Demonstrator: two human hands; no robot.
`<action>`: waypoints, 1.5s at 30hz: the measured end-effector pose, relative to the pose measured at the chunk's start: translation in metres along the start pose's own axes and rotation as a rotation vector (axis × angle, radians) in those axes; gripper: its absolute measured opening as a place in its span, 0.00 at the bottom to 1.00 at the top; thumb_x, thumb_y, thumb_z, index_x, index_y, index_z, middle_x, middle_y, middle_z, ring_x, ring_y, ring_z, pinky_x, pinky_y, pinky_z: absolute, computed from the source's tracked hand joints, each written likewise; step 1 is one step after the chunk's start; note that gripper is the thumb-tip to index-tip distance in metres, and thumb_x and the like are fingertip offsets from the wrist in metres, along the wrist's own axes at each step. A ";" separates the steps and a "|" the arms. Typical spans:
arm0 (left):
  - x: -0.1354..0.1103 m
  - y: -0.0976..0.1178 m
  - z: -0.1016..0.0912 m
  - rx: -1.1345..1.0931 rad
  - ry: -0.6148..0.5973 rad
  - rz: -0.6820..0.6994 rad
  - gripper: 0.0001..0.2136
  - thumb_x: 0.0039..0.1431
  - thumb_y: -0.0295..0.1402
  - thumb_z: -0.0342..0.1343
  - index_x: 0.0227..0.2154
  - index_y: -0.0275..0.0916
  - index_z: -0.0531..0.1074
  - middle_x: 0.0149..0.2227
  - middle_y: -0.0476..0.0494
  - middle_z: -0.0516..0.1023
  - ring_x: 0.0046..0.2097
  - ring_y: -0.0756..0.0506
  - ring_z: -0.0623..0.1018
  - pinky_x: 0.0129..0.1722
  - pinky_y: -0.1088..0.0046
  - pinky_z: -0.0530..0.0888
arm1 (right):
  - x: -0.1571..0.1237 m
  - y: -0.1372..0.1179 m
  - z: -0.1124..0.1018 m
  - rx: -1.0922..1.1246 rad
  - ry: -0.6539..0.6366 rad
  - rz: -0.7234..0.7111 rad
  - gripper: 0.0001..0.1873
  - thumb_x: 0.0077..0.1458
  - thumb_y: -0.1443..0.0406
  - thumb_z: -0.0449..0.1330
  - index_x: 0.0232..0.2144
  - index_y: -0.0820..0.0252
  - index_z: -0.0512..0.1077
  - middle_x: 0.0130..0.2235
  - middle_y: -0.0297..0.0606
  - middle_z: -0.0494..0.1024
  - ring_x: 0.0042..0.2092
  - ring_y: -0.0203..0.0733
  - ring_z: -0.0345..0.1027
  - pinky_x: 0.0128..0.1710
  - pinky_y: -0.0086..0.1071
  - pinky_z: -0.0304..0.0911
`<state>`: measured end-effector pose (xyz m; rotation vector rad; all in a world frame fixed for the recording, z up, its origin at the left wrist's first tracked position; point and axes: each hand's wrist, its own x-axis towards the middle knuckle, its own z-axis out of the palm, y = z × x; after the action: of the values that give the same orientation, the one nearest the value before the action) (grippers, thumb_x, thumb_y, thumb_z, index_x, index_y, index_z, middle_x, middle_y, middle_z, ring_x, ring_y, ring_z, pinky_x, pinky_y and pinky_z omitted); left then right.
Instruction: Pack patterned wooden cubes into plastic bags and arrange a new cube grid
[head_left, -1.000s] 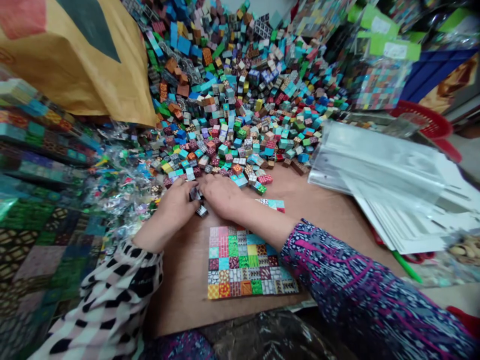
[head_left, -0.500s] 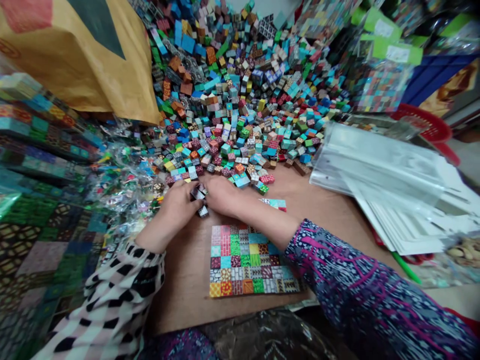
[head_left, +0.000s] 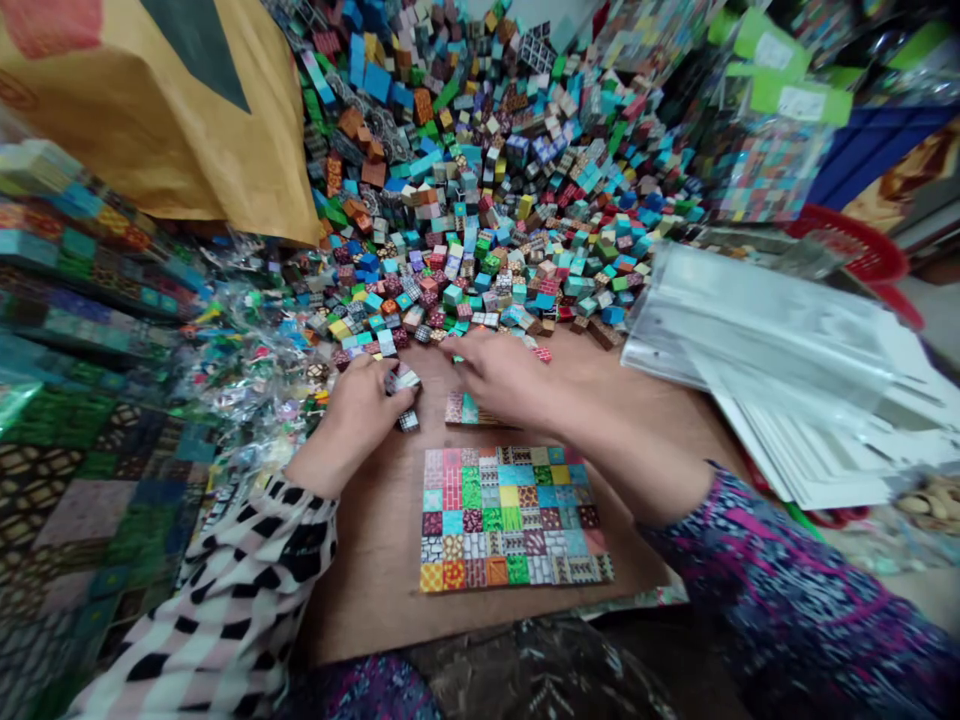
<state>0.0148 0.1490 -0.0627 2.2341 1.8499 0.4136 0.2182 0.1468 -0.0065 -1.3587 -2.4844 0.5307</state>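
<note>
My left hand (head_left: 361,405) is curled around a few small patterned cube blocks (head_left: 405,382) at the near edge of the pile, thumb and fingers against their sides. My right hand (head_left: 504,378) hovers at the front of the loose block pile (head_left: 480,235), its fingers stretched apart and nothing visible between them. Partly hidden under that hand lies a short row of blocks (head_left: 459,409). Closer to me, a flat rectangle of colourful cube blocks (head_left: 514,520) rests on the brown table, packed in neat rows.
Small plastic-wrapped pieces (head_left: 251,375) lie left of the pile, beside stacks of patterned blocks (head_left: 97,480). A yellow bag (head_left: 217,120) stands behind them. At the right are clear plastic sleeves (head_left: 757,310), white sheets (head_left: 810,450) and a red basket (head_left: 855,240).
My right hand has moved right, away from my left hand and the blocks there, uncovering more of the block rectangle. My left hand stays nearly in place.
</note>
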 end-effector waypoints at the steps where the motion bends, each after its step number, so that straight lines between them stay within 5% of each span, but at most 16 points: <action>1: -0.001 0.000 -0.001 -0.015 0.018 0.003 0.16 0.54 0.37 0.57 0.42 0.34 0.78 0.38 0.37 0.76 0.42 0.36 0.77 0.46 0.58 0.74 | -0.009 0.006 -0.007 -0.030 0.030 0.061 0.18 0.60 0.74 0.51 0.48 0.64 0.76 0.45 0.46 0.81 0.45 0.44 0.73 0.44 0.35 0.65; 5: -0.008 0.003 -0.008 -0.100 0.078 0.065 0.17 0.55 0.38 0.58 0.46 0.37 0.78 0.42 0.39 0.75 0.46 0.37 0.76 0.49 0.58 0.73 | -0.050 0.034 -0.023 -0.040 0.204 0.092 0.17 0.63 0.68 0.52 0.48 0.61 0.77 0.44 0.44 0.81 0.44 0.46 0.74 0.44 0.38 0.67; 10: -0.017 0.013 -0.014 -0.235 0.038 0.143 0.19 0.56 0.40 0.58 0.49 0.41 0.77 0.40 0.42 0.75 0.45 0.39 0.76 0.46 0.59 0.75 | -0.100 0.068 -0.015 0.040 0.359 0.215 0.18 0.64 0.63 0.51 0.49 0.58 0.77 0.45 0.44 0.82 0.45 0.47 0.75 0.44 0.41 0.70; 16: -0.026 0.021 -0.016 -0.616 -0.093 0.000 0.18 0.54 0.41 0.61 0.48 0.43 0.78 0.43 0.42 0.79 0.40 0.43 0.78 0.40 0.64 0.77 | -0.136 0.076 -0.007 0.024 0.225 0.389 0.19 0.64 0.62 0.51 0.50 0.58 0.77 0.50 0.46 0.81 0.48 0.50 0.76 0.47 0.45 0.70; 20: -0.028 0.019 -0.018 -0.671 -0.119 -0.015 0.18 0.54 0.40 0.60 0.48 0.42 0.77 0.46 0.41 0.80 0.42 0.43 0.79 0.43 0.64 0.76 | -0.132 0.067 -0.005 0.015 0.100 0.350 0.19 0.64 0.61 0.55 0.55 0.55 0.73 0.50 0.45 0.79 0.48 0.49 0.74 0.47 0.42 0.68; 24: -0.027 0.011 -0.022 -0.428 -0.040 0.052 0.18 0.54 0.42 0.59 0.47 0.41 0.78 0.44 0.40 0.79 0.42 0.41 0.78 0.43 0.62 0.75 | -0.113 0.058 0.004 -0.068 -0.010 0.325 0.23 0.62 0.58 0.58 0.57 0.57 0.70 0.48 0.47 0.74 0.47 0.50 0.70 0.47 0.40 0.66; 35: -0.023 0.013 -0.031 -0.100 -0.047 0.181 0.19 0.57 0.39 0.54 0.49 0.38 0.76 0.40 0.41 0.75 0.42 0.41 0.75 0.45 0.64 0.73 | -0.086 0.056 0.018 -0.304 -0.070 0.264 0.19 0.60 0.55 0.60 0.49 0.58 0.75 0.49 0.48 0.73 0.51 0.57 0.65 0.50 0.46 0.61; 41: -0.023 0.023 -0.031 -0.056 -0.119 0.271 0.14 0.58 0.35 0.54 0.44 0.38 0.77 0.39 0.42 0.72 0.43 0.41 0.73 0.46 0.63 0.72 | -0.095 0.054 -0.003 -0.400 -0.137 0.298 0.18 0.60 0.56 0.59 0.48 0.57 0.77 0.43 0.48 0.76 0.44 0.54 0.69 0.43 0.43 0.61; 45: -0.022 0.038 -0.025 -0.005 -0.210 0.393 0.10 0.58 0.31 0.53 0.40 0.38 0.76 0.40 0.42 0.71 0.43 0.42 0.73 0.45 0.64 0.72 | -0.112 0.062 -0.016 -0.381 -0.064 0.238 0.16 0.62 0.56 0.58 0.48 0.53 0.77 0.40 0.45 0.77 0.41 0.51 0.69 0.40 0.40 0.59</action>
<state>0.0378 0.1201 -0.0279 2.5275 1.3066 0.2312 0.3304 0.0855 -0.0251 -1.8196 -2.5819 0.1478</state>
